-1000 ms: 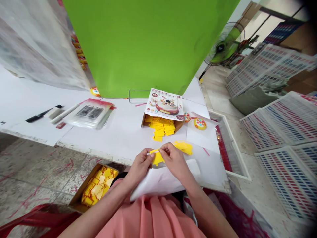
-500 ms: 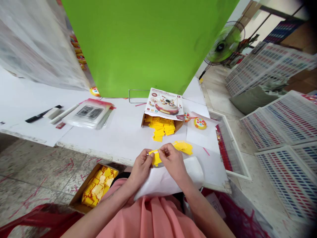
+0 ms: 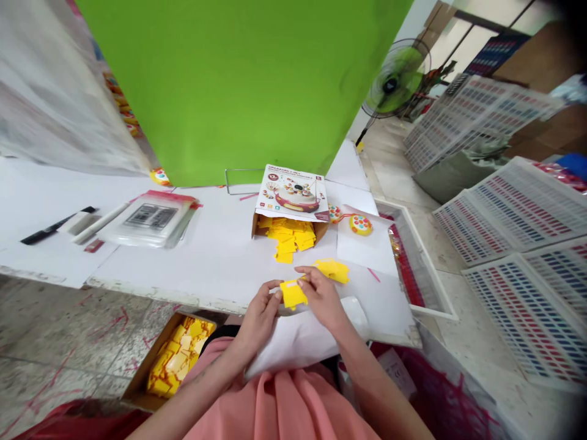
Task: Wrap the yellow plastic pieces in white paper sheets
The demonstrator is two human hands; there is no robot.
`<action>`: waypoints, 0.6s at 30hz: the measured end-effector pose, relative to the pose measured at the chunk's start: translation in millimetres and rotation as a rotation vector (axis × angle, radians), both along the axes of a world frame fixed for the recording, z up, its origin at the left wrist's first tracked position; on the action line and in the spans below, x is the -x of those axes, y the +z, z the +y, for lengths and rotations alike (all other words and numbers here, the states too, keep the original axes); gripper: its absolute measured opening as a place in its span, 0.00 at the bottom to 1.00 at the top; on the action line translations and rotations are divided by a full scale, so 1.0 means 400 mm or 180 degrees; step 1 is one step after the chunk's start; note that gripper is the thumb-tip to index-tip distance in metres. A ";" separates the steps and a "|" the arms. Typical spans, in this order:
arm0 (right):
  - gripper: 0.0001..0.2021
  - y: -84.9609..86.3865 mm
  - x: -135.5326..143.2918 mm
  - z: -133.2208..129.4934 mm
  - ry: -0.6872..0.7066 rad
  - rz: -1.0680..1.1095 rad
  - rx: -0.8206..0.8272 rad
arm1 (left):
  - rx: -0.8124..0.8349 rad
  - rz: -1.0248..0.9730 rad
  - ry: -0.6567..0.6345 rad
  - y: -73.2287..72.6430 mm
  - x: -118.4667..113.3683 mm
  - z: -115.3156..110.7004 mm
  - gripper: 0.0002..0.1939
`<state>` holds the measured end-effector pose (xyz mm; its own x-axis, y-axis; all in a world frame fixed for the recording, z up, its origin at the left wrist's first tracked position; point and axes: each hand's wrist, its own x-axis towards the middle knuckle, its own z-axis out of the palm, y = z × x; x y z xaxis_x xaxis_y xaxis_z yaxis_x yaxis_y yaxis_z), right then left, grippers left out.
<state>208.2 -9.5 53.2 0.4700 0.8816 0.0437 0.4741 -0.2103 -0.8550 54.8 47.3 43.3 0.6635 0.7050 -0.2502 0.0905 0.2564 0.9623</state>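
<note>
A small yellow piece (image 3: 293,294) is held up between both hands above the table's front edge. My left hand (image 3: 263,311) pinches its left side, and my right hand (image 3: 321,297) has fingers closed on its right side. Behind my right hand lies a pile of yellow pieces (image 3: 334,269). Farther back, more yellow pieces (image 3: 293,235) spill from an open printed box (image 3: 292,194). A white sheet or bag (image 3: 298,342) lies beneath my forearms.
On the left of the table (image 3: 151,269) are plastic bags (image 3: 149,219), a black cutter (image 3: 55,226) and a white roll. A green panel (image 3: 247,79) stands behind. An open carton (image 3: 177,360) of yellow pieces sits low left; round toys (image 3: 360,224) lie right.
The head view has shifted a little. The yellow piece shows flatter between my hands, and the fingers of my right hand have moved along its upper right edge.
</note>
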 end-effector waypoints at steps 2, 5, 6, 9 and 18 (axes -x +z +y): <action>0.13 -0.012 -0.068 -0.012 -0.0397 -0.0255 0.0092 | -0.0128 0.0167 -0.0016 -0.002 0.001 -0.002 0.19; 0.17 -0.031 -0.176 -0.030 -0.0767 -0.0522 0.0171 | -0.0291 0.0270 -0.0103 -0.011 -0.003 -0.006 0.16; 0.18 -0.038 -0.206 -0.034 -0.0838 -0.0606 0.0219 | -0.0297 0.0276 -0.0150 -0.016 -0.006 -0.008 0.15; 0.17 -0.060 -0.259 -0.046 -0.0852 -0.0875 0.0394 | -0.0243 0.0358 -0.0322 -0.033 -0.019 -0.011 0.15; 0.51 -0.082 -0.154 -0.028 -0.0135 -0.1682 0.1433 | -0.0006 0.0381 -0.0672 -0.041 -0.043 -0.015 0.14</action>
<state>269.9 -20.7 20.4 0.5209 0.8489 -0.0895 0.7863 -0.5179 -0.3370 71.8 41.2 27.1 0.7620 0.5544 -0.3346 0.2552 0.2178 0.9420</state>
